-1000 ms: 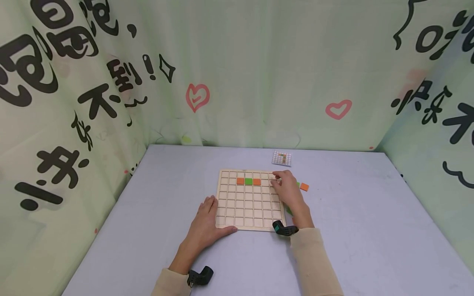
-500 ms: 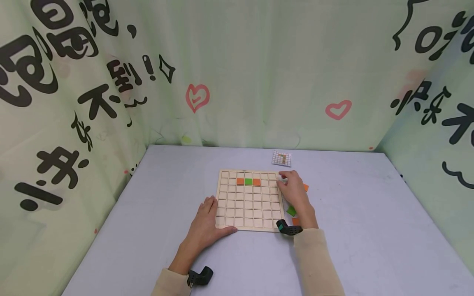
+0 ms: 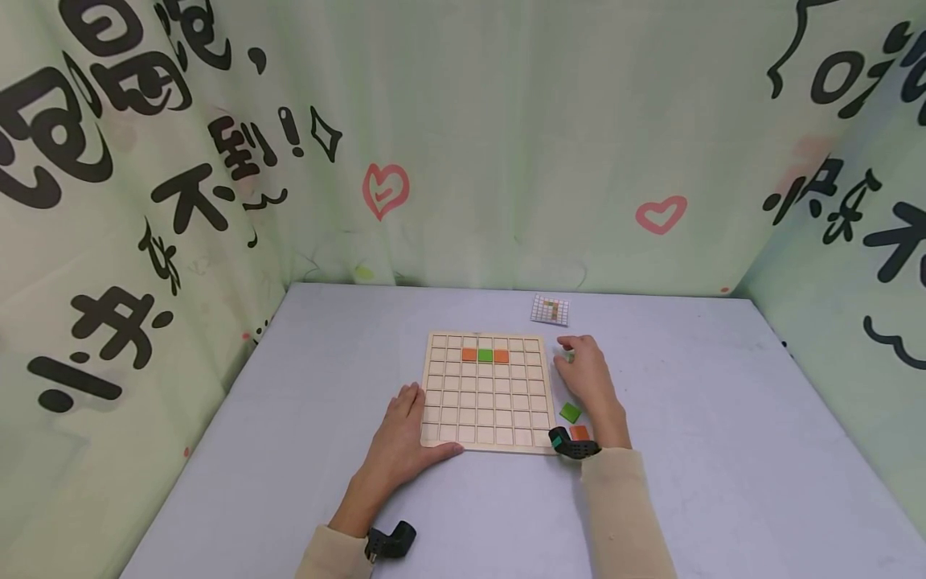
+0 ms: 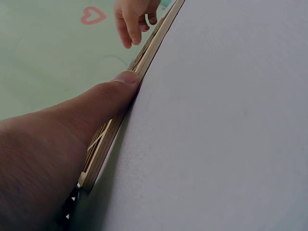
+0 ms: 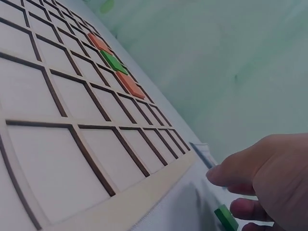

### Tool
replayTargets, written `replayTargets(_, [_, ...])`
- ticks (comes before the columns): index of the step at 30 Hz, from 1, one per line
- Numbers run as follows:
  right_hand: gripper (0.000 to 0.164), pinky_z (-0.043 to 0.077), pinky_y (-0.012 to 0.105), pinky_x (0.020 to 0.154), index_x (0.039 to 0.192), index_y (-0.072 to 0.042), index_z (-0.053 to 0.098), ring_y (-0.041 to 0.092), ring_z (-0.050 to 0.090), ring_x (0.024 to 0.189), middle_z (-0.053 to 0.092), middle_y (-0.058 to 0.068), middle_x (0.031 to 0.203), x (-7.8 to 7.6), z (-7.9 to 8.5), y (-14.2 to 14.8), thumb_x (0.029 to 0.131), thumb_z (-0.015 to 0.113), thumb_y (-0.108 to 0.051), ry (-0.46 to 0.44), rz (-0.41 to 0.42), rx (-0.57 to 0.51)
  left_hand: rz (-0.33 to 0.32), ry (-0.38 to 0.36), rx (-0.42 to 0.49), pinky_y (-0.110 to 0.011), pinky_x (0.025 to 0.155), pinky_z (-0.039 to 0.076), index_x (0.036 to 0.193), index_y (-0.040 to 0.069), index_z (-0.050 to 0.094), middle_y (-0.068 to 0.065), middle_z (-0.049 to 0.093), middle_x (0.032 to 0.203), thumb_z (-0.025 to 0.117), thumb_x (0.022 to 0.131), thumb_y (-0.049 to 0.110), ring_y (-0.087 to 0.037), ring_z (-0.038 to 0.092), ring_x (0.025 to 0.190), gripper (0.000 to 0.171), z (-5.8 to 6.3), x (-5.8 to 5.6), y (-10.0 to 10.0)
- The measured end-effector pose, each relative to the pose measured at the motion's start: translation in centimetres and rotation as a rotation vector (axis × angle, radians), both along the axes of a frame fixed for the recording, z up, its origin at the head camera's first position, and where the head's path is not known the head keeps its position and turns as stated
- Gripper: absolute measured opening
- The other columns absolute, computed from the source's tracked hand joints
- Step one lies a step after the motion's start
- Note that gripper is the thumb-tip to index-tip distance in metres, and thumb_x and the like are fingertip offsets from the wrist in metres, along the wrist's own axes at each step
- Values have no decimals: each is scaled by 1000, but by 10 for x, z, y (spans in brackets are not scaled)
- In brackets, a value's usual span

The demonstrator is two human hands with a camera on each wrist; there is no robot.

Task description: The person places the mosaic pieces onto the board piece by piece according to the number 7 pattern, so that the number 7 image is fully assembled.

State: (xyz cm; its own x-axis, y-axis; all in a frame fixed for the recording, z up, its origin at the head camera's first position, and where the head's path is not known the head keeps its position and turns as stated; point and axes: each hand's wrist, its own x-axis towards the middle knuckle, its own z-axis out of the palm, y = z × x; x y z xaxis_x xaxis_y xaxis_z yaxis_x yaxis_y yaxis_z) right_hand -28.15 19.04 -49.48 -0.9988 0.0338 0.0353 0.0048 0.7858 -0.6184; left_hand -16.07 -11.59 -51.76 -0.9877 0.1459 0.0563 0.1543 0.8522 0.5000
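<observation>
The left hand (image 3: 405, 433) rests on the near left corner of a square wooden grid board (image 3: 477, 410), fingers along the left edge and thumb stretched along the near edge, just as it lay 1 second ago. The right hand (image 3: 584, 374), then above the board's far right corner, is now off the right edge over the table (image 3: 289, 418), fingers bent. The right wrist view shows a thick green tile (image 5: 226, 218) by its fingertips, largely hidden in the head view; I cannot tell whether they pinch it. The right hand now covers an orange tile seen beside it earlier, while a loose green tile (image 3: 570, 412) and a loose orange tile (image 3: 579, 433) lie more exposed beside the board's right edge, toward the near right corner. On the board, in the 2nd row from the far edge, sit 3 flat square tiles: orange (image 3: 469, 355), green (image 3: 485, 355), orange (image 3: 501, 356). Only the left wrist view shows the board's layered wooden side. Beyond its far right corner, near the table's far edge, lies a small gridded card (image 3: 550, 310); behind hangs a pale green, softly folded curtain (image 3: 521, 161).
</observation>
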Motion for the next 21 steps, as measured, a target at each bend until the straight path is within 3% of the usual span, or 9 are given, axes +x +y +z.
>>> replayTargets(9, [47, 47, 53, 106, 141, -1, 54, 36, 52, 119, 49, 23, 138, -1, -1, 5, 96, 60, -14, -76, -17, 23, 1, 1, -3, -48, 127, 24, 153, -6, 32, -22, 30, 162, 73, 76, 70, -37, 25, 153, 115, 0, 0, 0])
replayTargets(21, [48, 45, 56, 107, 141, 2, 53, 40, 52, 121, 47, 26, 139, 0, 1, 14, 95, 59, -13, -90, -16, 39, 0, -3, 5, -48, 127, 23, 153, -6, 32, -23, 30, 162, 73, 77, 69, -36, 24, 154, 115, 0, 0, 0])
